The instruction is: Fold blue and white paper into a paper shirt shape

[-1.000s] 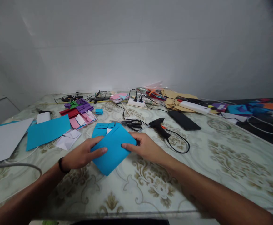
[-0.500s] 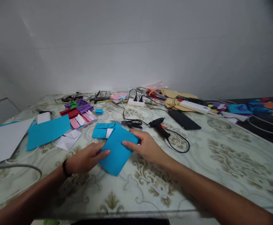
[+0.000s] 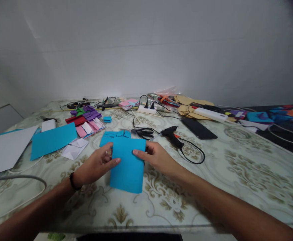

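Between my hands is a blue sheet of paper [image 3: 127, 170], held up above the table with its long sides nearly upright. My left hand [image 3: 96, 165] pinches its left edge, thumb on the front face. At the upper right edge, my right hand [image 3: 159, 155] grips it the same way; the fingers behind the paper are hidden. Just behind the sheet lies a folded blue paper piece [image 3: 108, 135], partly covered by it. Black-handled scissors [image 3: 145, 133] rest beyond my hands, and a black glue gun [image 3: 173, 136] lies to the right of them.
On the left are a white sheet [image 3: 8, 152], another blue sheet [image 3: 53, 140] and a folded white paper [image 3: 74, 149]. Purple folded papers [image 3: 90, 113] sit farther back. A power strip [image 3: 146, 109], a black phone [image 3: 198, 128] and brown paper [image 3: 184, 108] lie toward the wall.
The blue sheet has turned from a tilted position to nearly straight, its lower end swinging right. Both hands keep hold of it.
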Action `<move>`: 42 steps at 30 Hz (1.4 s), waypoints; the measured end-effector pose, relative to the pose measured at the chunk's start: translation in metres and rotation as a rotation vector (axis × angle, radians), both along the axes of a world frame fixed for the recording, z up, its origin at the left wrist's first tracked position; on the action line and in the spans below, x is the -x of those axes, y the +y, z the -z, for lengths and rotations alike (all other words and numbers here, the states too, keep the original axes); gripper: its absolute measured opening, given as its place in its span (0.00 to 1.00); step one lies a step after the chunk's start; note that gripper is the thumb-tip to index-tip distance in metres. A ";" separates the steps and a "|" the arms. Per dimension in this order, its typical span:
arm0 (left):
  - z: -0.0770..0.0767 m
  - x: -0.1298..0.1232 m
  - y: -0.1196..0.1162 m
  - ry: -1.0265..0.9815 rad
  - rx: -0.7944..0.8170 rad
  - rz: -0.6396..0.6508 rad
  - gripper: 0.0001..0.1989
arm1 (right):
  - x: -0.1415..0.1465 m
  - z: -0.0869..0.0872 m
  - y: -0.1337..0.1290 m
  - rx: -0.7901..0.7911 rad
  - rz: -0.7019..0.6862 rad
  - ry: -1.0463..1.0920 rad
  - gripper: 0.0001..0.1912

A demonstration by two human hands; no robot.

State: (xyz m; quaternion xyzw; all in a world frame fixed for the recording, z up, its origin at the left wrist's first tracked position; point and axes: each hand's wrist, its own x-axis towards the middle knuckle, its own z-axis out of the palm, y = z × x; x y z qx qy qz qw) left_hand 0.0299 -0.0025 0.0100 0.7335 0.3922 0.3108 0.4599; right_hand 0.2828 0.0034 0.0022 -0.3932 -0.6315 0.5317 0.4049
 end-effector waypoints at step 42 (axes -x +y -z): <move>-0.011 0.002 -0.003 -0.106 -0.129 -0.146 0.12 | 0.000 -0.001 -0.003 0.001 -0.051 -0.048 0.24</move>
